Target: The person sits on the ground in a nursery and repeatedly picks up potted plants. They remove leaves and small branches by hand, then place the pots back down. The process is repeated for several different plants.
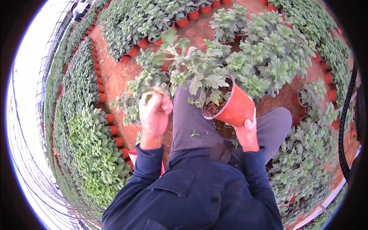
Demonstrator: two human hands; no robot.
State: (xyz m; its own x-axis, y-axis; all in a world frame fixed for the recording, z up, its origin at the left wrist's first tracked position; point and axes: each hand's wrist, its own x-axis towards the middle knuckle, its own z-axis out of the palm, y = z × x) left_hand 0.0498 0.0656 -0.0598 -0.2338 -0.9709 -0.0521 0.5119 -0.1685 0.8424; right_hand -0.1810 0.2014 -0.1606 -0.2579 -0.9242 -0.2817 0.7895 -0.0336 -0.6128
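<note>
My right hand (247, 133) grips a red plastic pot (237, 105) from below and the side. The pot is tilted, its mouth facing left, and dark soil (214, 109) shows inside the rim. A leafy chrysanthemum-like plant (198, 66) grows out of it, leaning up and to the left, its top blurred. To the left of the plant, apart from it, my left hand (153, 115) is raised with curled fingers. Between its fingertips is a blurred bit of green leaf (148, 99). Loose leaf pieces (195, 133) lie on my grey trousers (187, 120).
More potted plants stand close in front (267, 54), at my left knee (143, 83) and at my right (302, 155). Long rows of red pots (100, 97) line the reddish soil (112, 60). A black cable (346, 115) hangs at the right. Another person (80, 11) is far off, upper left.
</note>
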